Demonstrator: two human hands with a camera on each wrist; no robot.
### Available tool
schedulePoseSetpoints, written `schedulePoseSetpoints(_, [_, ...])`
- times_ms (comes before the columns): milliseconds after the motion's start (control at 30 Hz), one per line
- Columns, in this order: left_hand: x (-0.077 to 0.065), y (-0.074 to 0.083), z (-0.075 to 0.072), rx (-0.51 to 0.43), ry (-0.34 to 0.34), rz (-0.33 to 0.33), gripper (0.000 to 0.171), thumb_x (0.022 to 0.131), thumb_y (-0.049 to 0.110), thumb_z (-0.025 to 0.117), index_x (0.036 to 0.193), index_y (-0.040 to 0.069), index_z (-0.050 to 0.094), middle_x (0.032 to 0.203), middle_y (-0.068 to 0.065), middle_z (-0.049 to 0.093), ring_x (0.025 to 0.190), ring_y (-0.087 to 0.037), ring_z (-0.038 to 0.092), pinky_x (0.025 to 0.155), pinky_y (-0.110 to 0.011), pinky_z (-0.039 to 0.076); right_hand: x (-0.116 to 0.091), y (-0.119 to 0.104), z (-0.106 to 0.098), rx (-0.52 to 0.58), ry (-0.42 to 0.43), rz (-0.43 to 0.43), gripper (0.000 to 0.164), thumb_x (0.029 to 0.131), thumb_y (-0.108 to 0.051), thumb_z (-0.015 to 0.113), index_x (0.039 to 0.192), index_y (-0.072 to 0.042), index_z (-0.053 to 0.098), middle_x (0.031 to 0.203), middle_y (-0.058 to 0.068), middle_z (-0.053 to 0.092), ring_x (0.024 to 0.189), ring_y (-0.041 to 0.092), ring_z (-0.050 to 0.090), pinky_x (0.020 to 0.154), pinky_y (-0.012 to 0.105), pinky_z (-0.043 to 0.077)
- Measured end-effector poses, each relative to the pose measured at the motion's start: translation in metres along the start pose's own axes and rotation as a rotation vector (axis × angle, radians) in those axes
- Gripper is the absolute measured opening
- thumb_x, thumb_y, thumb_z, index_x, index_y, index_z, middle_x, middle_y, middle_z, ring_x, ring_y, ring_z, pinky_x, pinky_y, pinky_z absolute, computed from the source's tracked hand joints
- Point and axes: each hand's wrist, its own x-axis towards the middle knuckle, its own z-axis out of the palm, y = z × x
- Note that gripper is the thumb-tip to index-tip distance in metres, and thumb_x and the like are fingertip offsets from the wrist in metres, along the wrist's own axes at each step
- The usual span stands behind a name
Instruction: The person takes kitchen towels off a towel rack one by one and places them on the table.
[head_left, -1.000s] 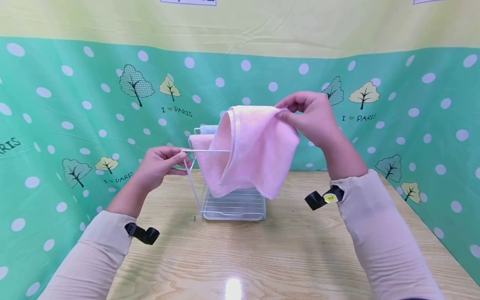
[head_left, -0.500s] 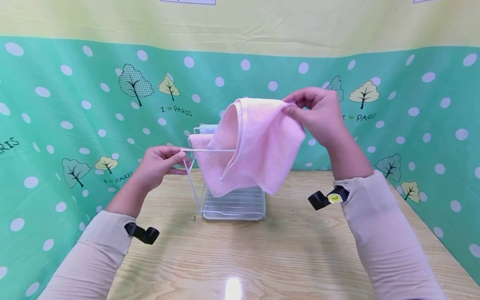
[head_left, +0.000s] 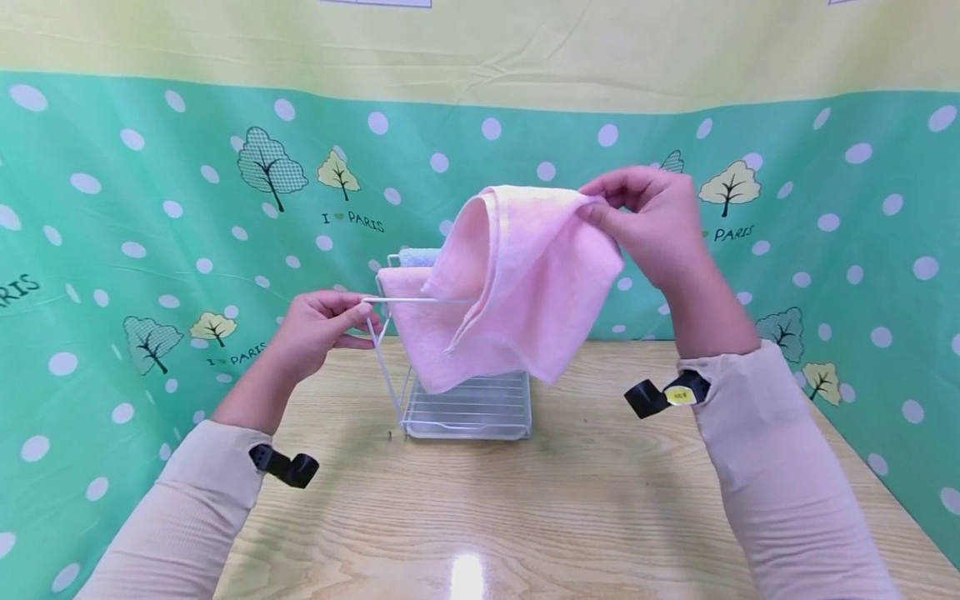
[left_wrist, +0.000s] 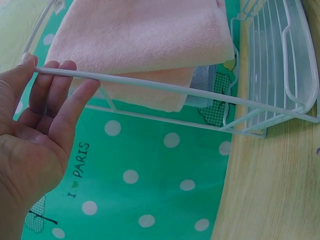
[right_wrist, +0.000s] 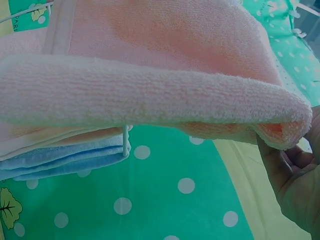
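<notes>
The left hand (head_left: 322,329) pinches the top corner of a white wire rack (left_wrist: 200,93) between thumb and fingers. Across from it, the right hand (head_left: 651,221) grips the upper edge of a soft pink terry towel (head_left: 547,267), which hangs between both hands, one flap behind the rack's front bar, the other before it. Beyond the left hand, a second pink towel (head_left: 412,329) and a pale blue towel (head_left: 417,258) hang on the rack. Below both hands spreads a light wood-grain table (head_left: 360,517).

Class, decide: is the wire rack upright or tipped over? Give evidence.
Upright: the wire rack has its base tray on the table, with the rail pinched by the left hand above it.
</notes>
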Motion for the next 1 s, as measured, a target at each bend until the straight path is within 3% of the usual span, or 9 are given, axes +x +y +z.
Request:
schedulePoseSetpoints(333, [0.000, 0.000, 0.001, 0.003, 0.005, 0.000, 0.014, 0.094, 0.004, 0.064, 0.097, 0.011, 0.076, 0.084, -0.009, 0.070, 0.077, -0.023, 0.071, 0.069, -0.042, 0.061, 0.001, -0.002, -0.007, 0.084, 0.045, -0.029, 0.009, 0.080, -0.003, 0.079, 0.089, -0.002, 0.077, 0.073, 0.006, 0.067, 0.062, 0.017, 0.056, 0.047, 0.018, 0.050])
schedulePoseSetpoints(600, [0.000, 0.000, 0.001, 0.009, 0.010, -0.004, 0.014, 0.094, 0.005, 0.064, 0.097, 0.011, 0.076, 0.084, -0.009, 0.070, 0.077, -0.023, 0.071, 0.069, -0.042, 0.061, 0.001, -0.002, -0.013, 0.111, 0.121, -0.031, 0.012, 0.079, -0.006, 0.082, 0.090, -0.003, 0.077, 0.076, 0.005, 0.068, 0.065, 0.018, 0.056, 0.052, 0.018, 0.051])
schedulePoseSetpoints(833, [0.000, 0.000, 0.001, 0.014, 0.008, -0.005, 0.013, 0.095, 0.006, 0.064, 0.098, 0.009, 0.076, 0.084, -0.009, 0.069, 0.077, -0.022, 0.071, 0.071, -0.044, 0.060, -0.001, -0.005, -0.024, 0.216, 0.194, -0.022, 0.024, 0.074, -0.012, 0.086, 0.092, 0.000, 0.077, 0.080, 0.009, 0.067, 0.065, 0.019, 0.056, 0.056, 0.019, 0.053])
schedulePoseSetpoints(1000, [-0.001, 0.000, 0.000, 0.023, 0.009, -0.002, 0.013, 0.095, 0.007, 0.064, 0.098, 0.010, 0.076, 0.084, -0.010, 0.070, 0.076, -0.022, 0.071, 0.071, -0.041, 0.061, 0.000, -0.001, -0.033, 0.254, 0.217, -0.044, 0.023, 0.074, -0.008, 0.086, 0.092, 0.002, 0.076, 0.079, 0.009, 0.067, 0.064, 0.018, 0.055, 0.055, 0.019, 0.052])
